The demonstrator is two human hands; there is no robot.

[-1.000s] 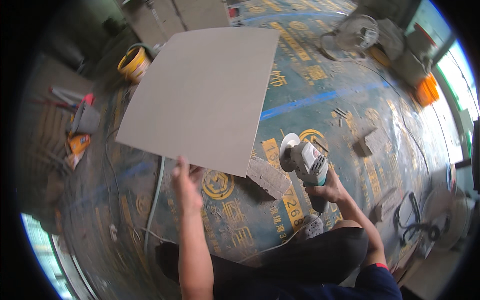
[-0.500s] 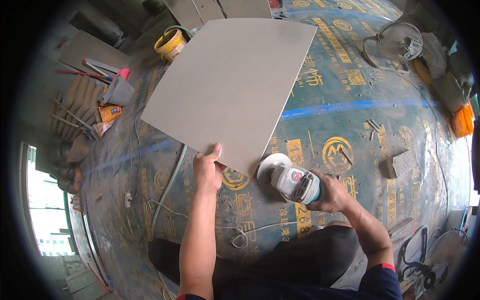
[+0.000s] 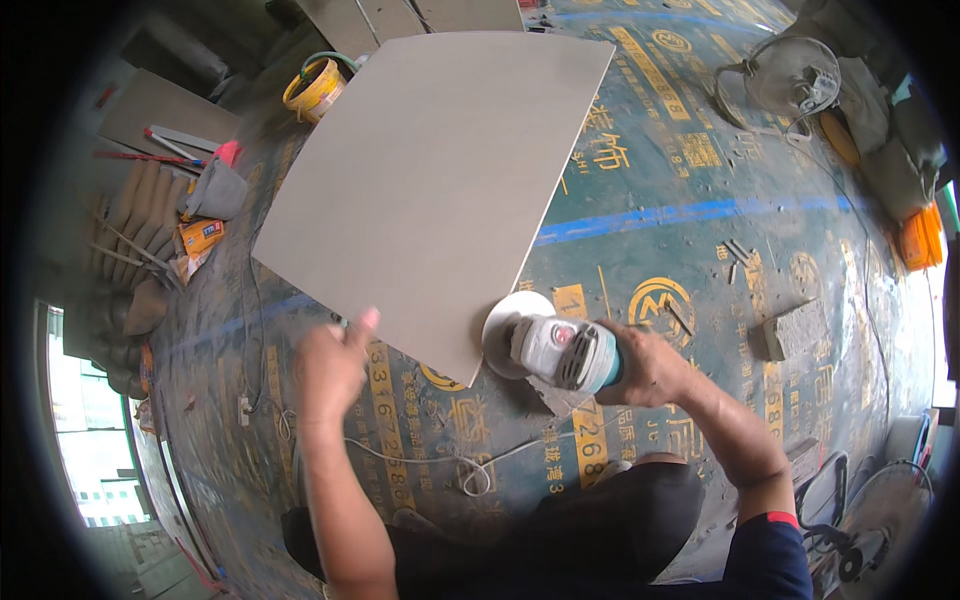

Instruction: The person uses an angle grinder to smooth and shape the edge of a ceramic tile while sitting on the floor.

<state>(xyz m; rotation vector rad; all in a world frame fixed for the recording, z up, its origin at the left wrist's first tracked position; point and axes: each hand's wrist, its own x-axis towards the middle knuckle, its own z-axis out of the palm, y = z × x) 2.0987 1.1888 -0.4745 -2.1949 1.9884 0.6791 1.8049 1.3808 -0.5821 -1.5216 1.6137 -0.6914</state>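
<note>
Right grip: the right hand (image 3: 648, 368) was clamped round the handle end of an angle grinder (image 3: 568, 350), fingers wrapped about the teal part.
Left grip: the left hand (image 3: 330, 370) was blurred, thumb pointing at the near edge of the panel; could not tell whether fingers and thumb were apart or pinched on it.
Grinder disc: the pale round disc (image 3: 500, 325) stood at the panel's right edge, close to the near corner; contact could not be made out.
Panel: a large flat grey-beige panel (image 3: 430, 190) lay ahead of the person, above the floor, one corner pointing back between the hands.
Under grinder: a rough grey block (image 3: 560, 398), mostly covered from view.
Floor: dark green sheeting (image 3: 650, 165) with yellow print and blue stripes, dusty.
Cord: a pale cord (image 3: 478, 475) lay looped on the sheeting, near the person's legs.
Right side: a second rough block (image 3: 797, 332), well apart from the grinder; farther off, a round fan (image 3: 795, 80).
Left side: a yellow bucket (image 3: 315, 92) beside the panel's far left edge; a grey bucket (image 3: 217, 190) farther left, tilted.
</note>
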